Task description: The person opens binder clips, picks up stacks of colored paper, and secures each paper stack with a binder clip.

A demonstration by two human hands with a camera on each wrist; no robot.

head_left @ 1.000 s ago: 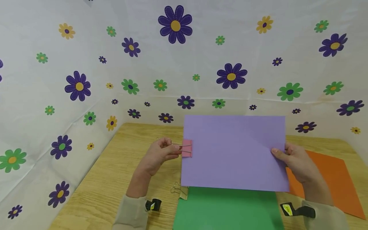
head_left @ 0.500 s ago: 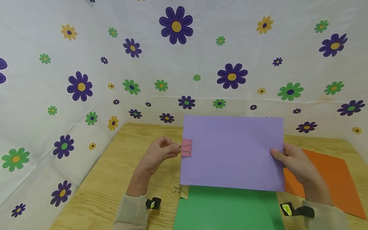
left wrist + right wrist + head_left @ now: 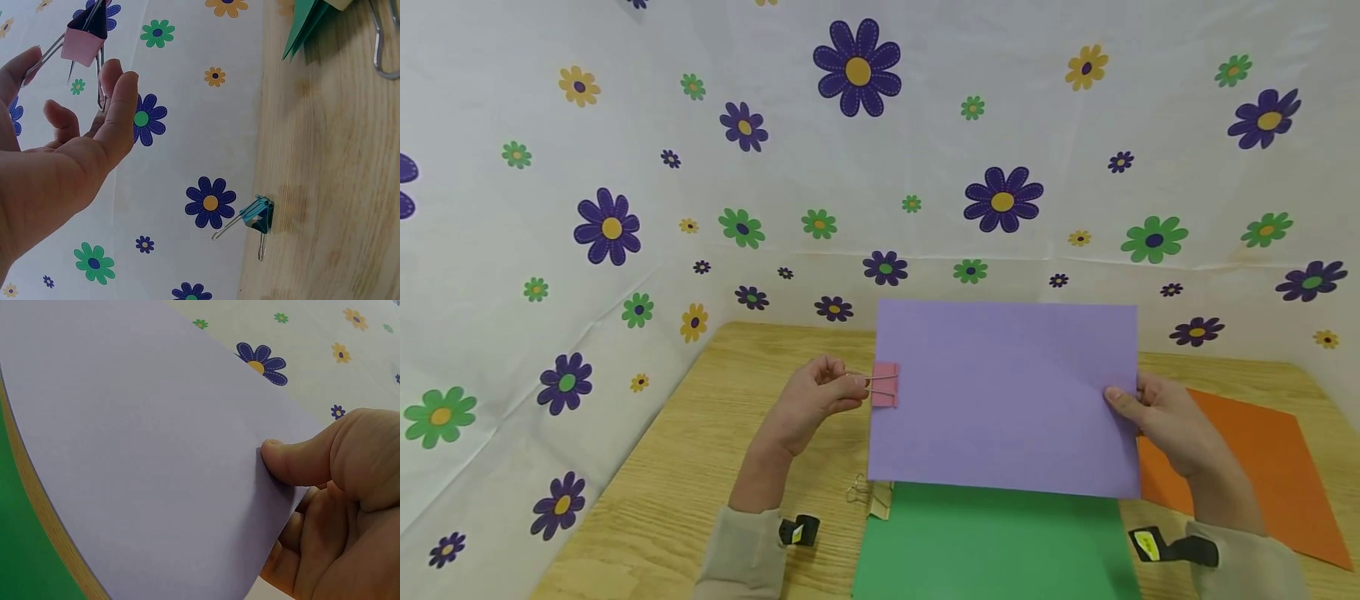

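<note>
A purple sheet of paper [image 3: 1000, 392] is held up over the wooden table in the head view. On its left edge sits a pink binder clip [image 3: 885, 385]. My left hand [image 3: 812, 400] pinches the clip's wire handles between thumb and fingers; in the left wrist view the pink binder clip [image 3: 84, 45] shows its handles spread apart. My right hand [image 3: 1172, 425] grips the sheet's right edge, thumb [image 3: 294, 462] on the front and fingers curled behind it. Below lies green paper [image 3: 1000, 542] with a gold binder clip [image 3: 881, 500] at its upper left corner, partly hidden by the purple sheet.
An orange sheet [image 3: 1262, 475] lies on the table to the right, partly behind my right forearm. In the left wrist view a teal binder clip [image 3: 257, 215] rests near the table's edge. A white flowered cloth [image 3: 910, 150] hangs behind and at the left.
The purple sheet's right edge has shifted slightly left together with my right hand. My left hand keeps its pinch on the pink binder clip.
</note>
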